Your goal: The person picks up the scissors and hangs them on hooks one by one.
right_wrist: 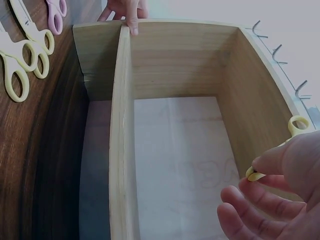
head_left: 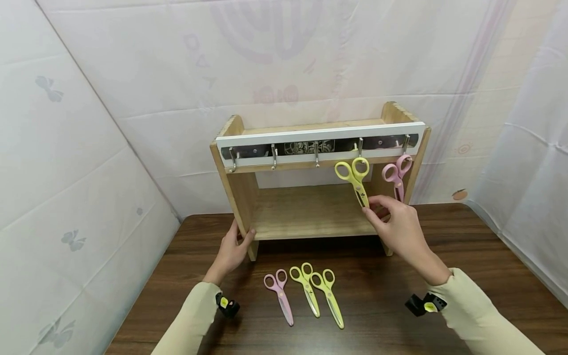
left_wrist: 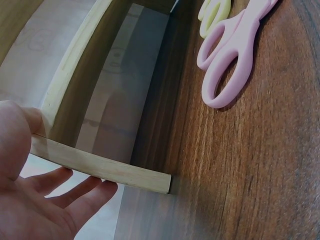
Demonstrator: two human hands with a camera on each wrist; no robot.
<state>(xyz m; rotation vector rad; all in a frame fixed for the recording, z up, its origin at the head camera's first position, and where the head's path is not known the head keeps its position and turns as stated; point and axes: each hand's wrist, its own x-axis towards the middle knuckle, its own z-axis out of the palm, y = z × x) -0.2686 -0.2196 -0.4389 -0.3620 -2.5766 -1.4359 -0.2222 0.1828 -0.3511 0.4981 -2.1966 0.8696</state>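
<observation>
My right hand (head_left: 397,224) pinches a pair of yellow scissors (head_left: 357,186) by the blade end, handles up. One finger loop overlaps the lower tip of the fourth hook (head_left: 360,145) from the left in the head view. In the right wrist view, thumb and index finger meet on the yellow tip (right_wrist: 254,175). Just to the right, pink scissors (head_left: 398,181) hang by a loop from the last hook (head_left: 406,143). At the lower left, my left hand (head_left: 230,250) grips the side panel of the wooden shelf (head_left: 306,209), thumb in front and fingers along the outside (left_wrist: 82,192).
Three scissors lie on the dark wooden table (head_left: 368,305) before the shelf: one pink pair (head_left: 282,298) and two yellow pairs (head_left: 309,291), (head_left: 332,301) side by side. Three hooks (head_left: 274,155) on the left of the rail hold nothing. Pale cloth (head_left: 284,74) hangs behind.
</observation>
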